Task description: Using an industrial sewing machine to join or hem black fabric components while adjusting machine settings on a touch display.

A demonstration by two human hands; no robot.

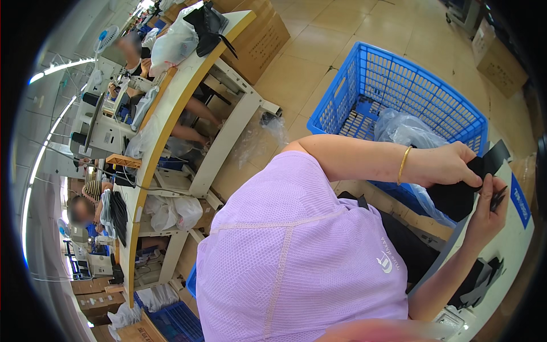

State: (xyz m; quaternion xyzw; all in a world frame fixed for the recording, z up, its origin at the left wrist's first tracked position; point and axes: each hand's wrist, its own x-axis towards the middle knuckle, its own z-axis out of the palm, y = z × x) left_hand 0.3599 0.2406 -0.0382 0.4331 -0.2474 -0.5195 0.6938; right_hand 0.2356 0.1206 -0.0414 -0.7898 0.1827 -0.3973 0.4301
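My left hand (453, 162), with a gold bracelet at its wrist, is closed on a black fabric piece (453, 199) at the right of the head view. The black material hangs below my fingers, and a flat flap of it sticks up beyond them. Right beside it, my right hand (489, 200) pinches the same piece at its edge. A small dark, pointed thing shows at my right fingers; its kind is too small to tell. Both hands are over the edge of a pale worktable (498, 242). More black pieces (481, 279) lie on that table near my right forearm.
A blue plastic basket (419, 68) with clear plastic bags (404, 128) stands on the floor beyond my left arm. On the left runs a long yellow-edged bench (156, 151) bearing a black boot (208, 28) and sewing machines, with people behind it. Cardboard boxes (498, 60) stand at the far right.
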